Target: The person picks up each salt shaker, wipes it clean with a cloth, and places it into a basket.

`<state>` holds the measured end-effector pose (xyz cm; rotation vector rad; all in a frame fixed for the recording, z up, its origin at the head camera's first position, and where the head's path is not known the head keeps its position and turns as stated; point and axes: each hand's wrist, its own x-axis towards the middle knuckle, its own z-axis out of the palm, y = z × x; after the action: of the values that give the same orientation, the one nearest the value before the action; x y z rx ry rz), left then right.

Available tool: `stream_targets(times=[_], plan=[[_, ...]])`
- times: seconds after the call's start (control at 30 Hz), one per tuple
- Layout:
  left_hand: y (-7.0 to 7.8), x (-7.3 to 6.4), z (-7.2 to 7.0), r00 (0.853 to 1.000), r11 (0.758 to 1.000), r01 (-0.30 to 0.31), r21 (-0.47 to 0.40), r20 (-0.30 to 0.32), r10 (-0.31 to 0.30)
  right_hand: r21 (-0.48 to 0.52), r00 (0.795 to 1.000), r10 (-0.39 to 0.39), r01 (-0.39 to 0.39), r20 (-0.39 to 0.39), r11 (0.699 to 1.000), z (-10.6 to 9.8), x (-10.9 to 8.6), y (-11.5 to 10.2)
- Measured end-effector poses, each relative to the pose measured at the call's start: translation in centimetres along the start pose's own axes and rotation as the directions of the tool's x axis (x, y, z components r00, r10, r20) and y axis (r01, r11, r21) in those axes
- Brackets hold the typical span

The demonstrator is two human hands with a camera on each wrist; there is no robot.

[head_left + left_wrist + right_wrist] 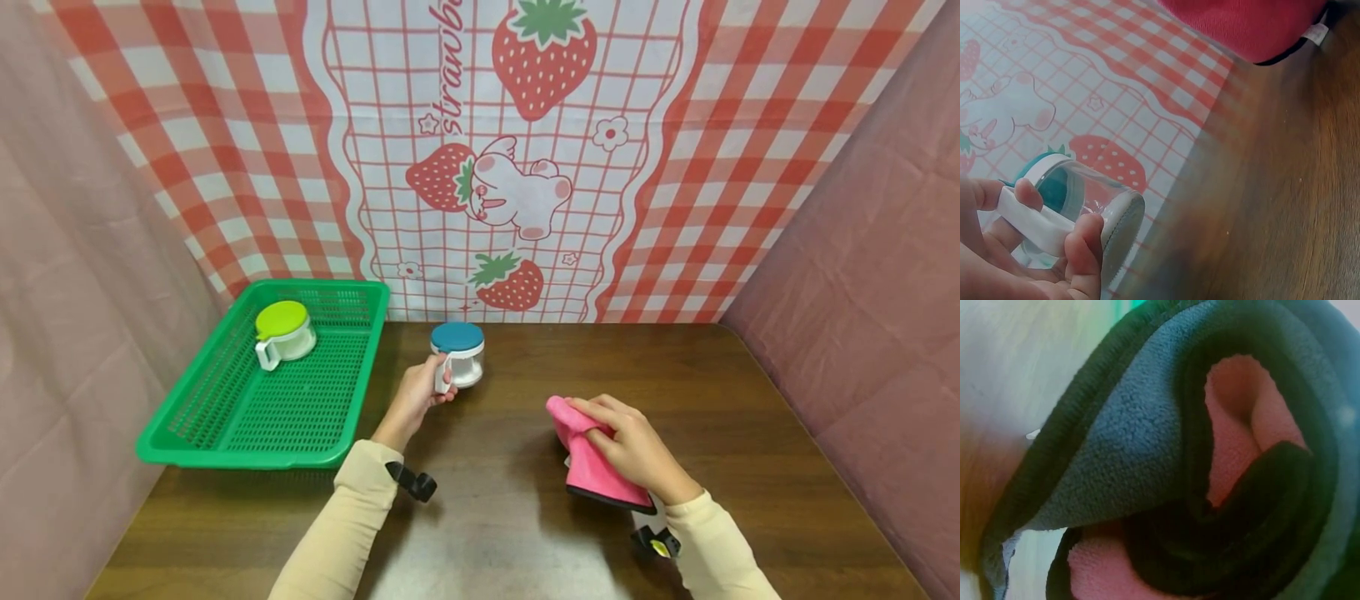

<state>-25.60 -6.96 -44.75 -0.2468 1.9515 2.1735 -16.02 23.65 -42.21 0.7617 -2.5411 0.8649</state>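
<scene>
My left hand [418,393] grips the white handle of a clear jar with a blue lid [457,337]. In the left wrist view, fingers curl round the handle of the jar [1094,194], its lid pointing away to the upper left. To the right, my right hand [633,437] holds a folded pink cloth [596,462] with a dark edge, pinched between thumb and fingers over the table. Folds of the cloth [1129,431], grey on one side and pink on the other, fill the right wrist view and hide the right hand there.
A green plastic basket [348,417] stands at the left of the wooden table [480,517]. In it sits a second handled jar with a lime-green lid [282,321]. A strawberry-print checked curtain [645,192] hangs along the back, with plain pink cloth walls on both sides.
</scene>
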Motion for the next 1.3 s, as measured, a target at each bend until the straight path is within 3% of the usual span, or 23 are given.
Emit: stream_targets(times=[0.2, 0.3, 0.43, 0.53, 1.0, 1.3], plan=[[0.4, -0.8, 0.3, 0.999, 1.0, -0.003, 0.01, 0.037, 0.003, 0.007, 1.0, 0.011, -0.011, -0.011, 1.0, 0.0, 0.1, 0.0], [1.3, -2.1, 0.6, 0.999, 1.0, -0.004, 0.013, 0.053, 0.003, 0.006, 1.0, 0.014, -0.013, -0.018, 1.0, 0.0, 0.1, -0.1], [1.3, -2.5, 0.9, 0.999, 1.0, -0.014, -0.004, 0.049, 0.014, -0.005, 1.0, 0.006, -0.006, -0.031, 1.0, 0.1, 0.2, -0.2], [0.6, -1.8, 1.0, 0.999, 1.0, -0.024, -0.014, 0.046, 0.025, -0.013, 0.999, 0.0, 0.0, -0.04, 1.0, 0.1, 0.3, -0.2], [0.5, -2.3, 1.3, 0.998, 0.999, -0.039, -0.001, 0.047, 0.039, -0.01, 0.998, -0.01, 0.009, -0.059, 1.0, 0.3, 0.9, -0.5], [0.8, -3.4, 1.7, 0.994, 0.999, -0.048, 0.008, 0.104, 0.047, -0.008, 0.998, -0.005, 0.005, -0.069, 1.0, 0.4, 1.2, -0.8]])
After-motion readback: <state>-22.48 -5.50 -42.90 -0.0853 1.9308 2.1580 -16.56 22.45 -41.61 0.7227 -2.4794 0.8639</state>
